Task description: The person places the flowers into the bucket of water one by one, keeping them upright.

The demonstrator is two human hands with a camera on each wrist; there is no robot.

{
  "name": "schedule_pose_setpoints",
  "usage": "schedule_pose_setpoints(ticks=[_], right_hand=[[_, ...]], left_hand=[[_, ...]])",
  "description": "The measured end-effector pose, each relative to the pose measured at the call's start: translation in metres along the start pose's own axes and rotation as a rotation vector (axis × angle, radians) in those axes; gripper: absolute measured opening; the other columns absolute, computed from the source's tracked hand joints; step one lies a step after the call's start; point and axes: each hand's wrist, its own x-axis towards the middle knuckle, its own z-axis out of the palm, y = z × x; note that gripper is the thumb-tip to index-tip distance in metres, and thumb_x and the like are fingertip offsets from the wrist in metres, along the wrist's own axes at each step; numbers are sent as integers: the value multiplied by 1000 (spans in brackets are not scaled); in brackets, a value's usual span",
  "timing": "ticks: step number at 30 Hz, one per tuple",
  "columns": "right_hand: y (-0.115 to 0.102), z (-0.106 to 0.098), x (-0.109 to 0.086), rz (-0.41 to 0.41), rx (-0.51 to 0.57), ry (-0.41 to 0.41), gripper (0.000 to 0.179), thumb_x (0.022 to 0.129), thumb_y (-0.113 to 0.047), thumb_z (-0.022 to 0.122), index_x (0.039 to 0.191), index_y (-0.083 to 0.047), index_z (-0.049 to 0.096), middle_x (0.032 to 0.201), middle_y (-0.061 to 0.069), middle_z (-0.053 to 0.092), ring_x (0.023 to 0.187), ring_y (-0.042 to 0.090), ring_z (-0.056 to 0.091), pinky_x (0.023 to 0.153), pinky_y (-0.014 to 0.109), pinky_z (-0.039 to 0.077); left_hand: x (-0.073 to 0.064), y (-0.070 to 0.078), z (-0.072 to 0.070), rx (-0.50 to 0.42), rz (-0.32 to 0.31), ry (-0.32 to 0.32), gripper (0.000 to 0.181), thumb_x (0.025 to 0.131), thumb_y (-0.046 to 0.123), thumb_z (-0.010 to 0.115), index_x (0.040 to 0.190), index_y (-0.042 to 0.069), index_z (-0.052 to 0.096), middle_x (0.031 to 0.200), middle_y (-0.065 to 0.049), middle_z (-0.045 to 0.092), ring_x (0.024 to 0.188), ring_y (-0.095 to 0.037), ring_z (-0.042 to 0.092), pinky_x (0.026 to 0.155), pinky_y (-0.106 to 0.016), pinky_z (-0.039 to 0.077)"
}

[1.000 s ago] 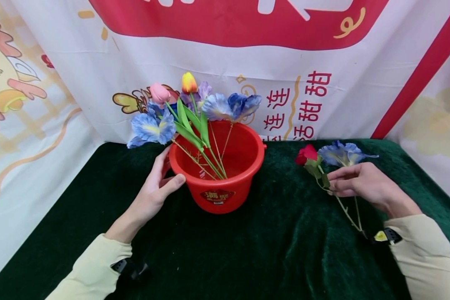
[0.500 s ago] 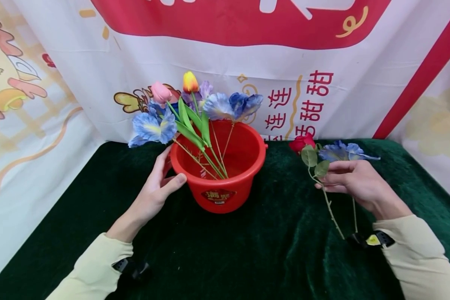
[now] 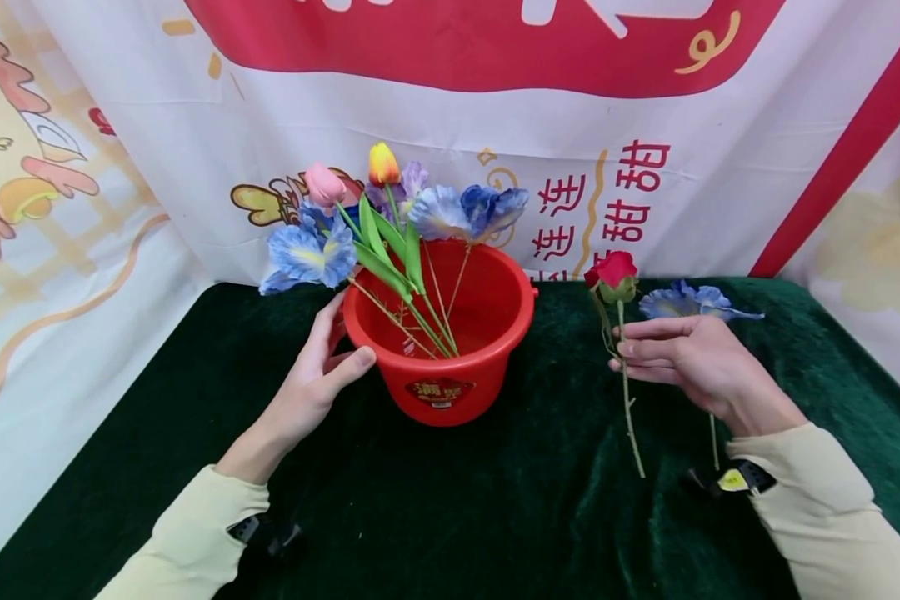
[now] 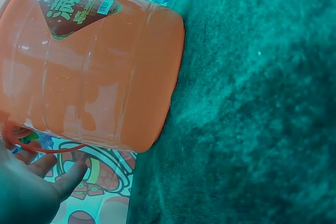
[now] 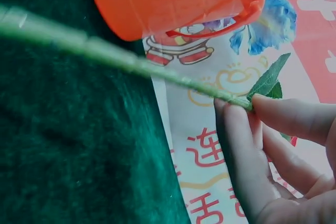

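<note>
The red bucket (image 3: 438,367) stands upright on the table. My left hand (image 3: 307,375) holds its left side, thumb at the rim and fingers behind, beside the bucket's handle (image 4: 58,150) in the left wrist view. Pink tulip (image 3: 324,185), yellow-orange tulip (image 3: 383,164) and blue and purple irises lean inside with their stems in it. To the right, my right hand (image 3: 690,358) pinches a red rose (image 3: 613,271) by its green stem (image 5: 157,72), thumb against fingers. The rose is upright, its stem end hanging down. Behind that hand lies a blue iris (image 3: 690,300), partly hidden.
Dark green velvet cloth (image 3: 450,517) covers the table. A white and red printed curtain (image 3: 450,108) hangs right behind it, with more printed fabric (image 3: 37,275) on the left side.
My right hand has moved left and brought the rose away from the blue iris, turning it more upright. The left hand and bucket stay in place.
</note>
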Motion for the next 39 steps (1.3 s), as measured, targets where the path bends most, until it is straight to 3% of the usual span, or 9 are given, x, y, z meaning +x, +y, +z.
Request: schedule_pose_setpoints(ticks=[9, 22, 26, 30, 33, 37, 39], right_hand=[[-25, 14, 4, -33, 34, 22, 12, 100, -16, 74, 108, -21, 82, 103, -1, 84, 95, 17, 82, 87, 33, 65], [-76, 53, 18, -116, 127, 60, 9, 98, -14, 76, 104, -16, 82, 103, 1, 84, 91, 18, 82, 83, 31, 65], [-93, 65, 23, -140, 112, 91, 12, 99, -15, 75, 110, -14, 81, 105, -1, 83, 94, 16, 81, 83, 30, 65], [-107, 76, 27, -149, 122, 105, 27, 97, -16, 77, 123, -9, 77, 106, -1, 83, 94, 15, 81, 83, 29, 65], [-117, 84, 30, -145, 139, 112, 38, 96, -16, 78, 133, -7, 73, 116, 2, 81, 96, 17, 81, 83, 28, 64], [-124, 93, 35, -133, 166, 123, 39, 97, -17, 77, 134, -8, 72, 124, 5, 77, 101, 19, 81, 85, 27, 64], [-125, 97, 37, -132, 185, 128, 38, 97, -17, 77, 134, -8, 72, 119, 4, 77, 101, 20, 81, 85, 27, 64]], left_hand=[[0, 0, 1, -9, 0, -4, 71, 110, 20, 48, 170, 28, 11, 174, 0, 22, 158, -29, 28, 110, -19, 49], [1, 0, 2, -9, 2, -4, 71, 111, 21, 49, 170, 27, 10, 174, -1, 22, 158, -30, 27, 110, -18, 49], [1, -1, 1, -8, 5, -2, 71, 111, 21, 49, 170, 27, 11, 174, -1, 22, 158, -29, 28, 110, -18, 49], [1, -1, 1, -6, 3, -1, 71, 111, 22, 49, 170, 27, 11, 174, -1, 22, 158, -30, 28, 110, -18, 49], [1, -1, 0, -10, -1, -2, 71, 111, 22, 48, 170, 28, 11, 174, 0, 23, 158, -29, 28, 109, -19, 50], [0, -1, 0, -15, -3, -4, 70, 111, 22, 48, 170, 29, 11, 174, 0, 23, 158, -29, 28, 109, -19, 50], [0, 0, 1, -16, -2, -5, 70, 111, 22, 48, 170, 28, 11, 174, -1, 22, 158, -30, 28, 110, -19, 50]])
